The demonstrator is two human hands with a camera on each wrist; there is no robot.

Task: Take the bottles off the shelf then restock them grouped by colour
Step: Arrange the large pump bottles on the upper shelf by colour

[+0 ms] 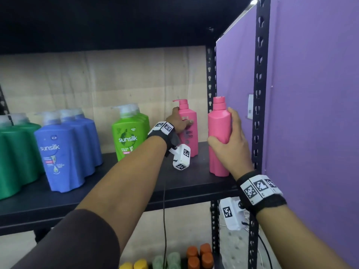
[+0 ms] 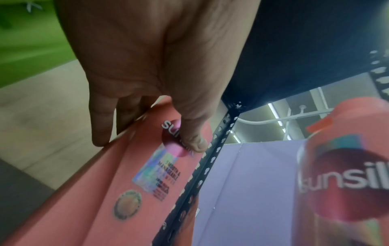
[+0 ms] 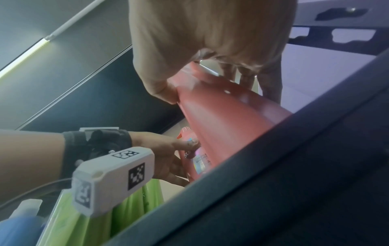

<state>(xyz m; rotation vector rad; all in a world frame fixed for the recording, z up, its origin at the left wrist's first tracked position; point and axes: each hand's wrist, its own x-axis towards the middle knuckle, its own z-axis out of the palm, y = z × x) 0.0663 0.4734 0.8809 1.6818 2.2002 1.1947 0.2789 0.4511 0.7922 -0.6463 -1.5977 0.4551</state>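
Two pink bottles stand at the right end of the black shelf [image 1: 136, 183]. My left hand [image 1: 179, 123] holds the rear pink pump bottle [image 1: 191, 133] [image 2: 118, 179] [image 3: 194, 159], thumb on its label and fingers round its far side. My right hand [image 1: 231, 140] [image 3: 210, 50] grips the nearer pink bottle [image 1: 219, 138] [image 3: 227, 119] [image 2: 345, 179] round its middle; it stands on the shelf by the front right post. Left of them stand light green bottles [image 1: 130, 133] [image 3: 92, 221], blue bottles [image 1: 68, 150] and dark green bottles [image 1: 13, 152].
The black slotted upright post [image 1: 259, 105] and a purple wall panel [image 1: 310, 113] close off the right side. Another shelf board [image 1: 97, 22] runs overhead. Below the shelf, orange [image 1: 198, 257], pale green [image 1: 167, 259] and yellow [image 1: 134, 265] bottle caps show.
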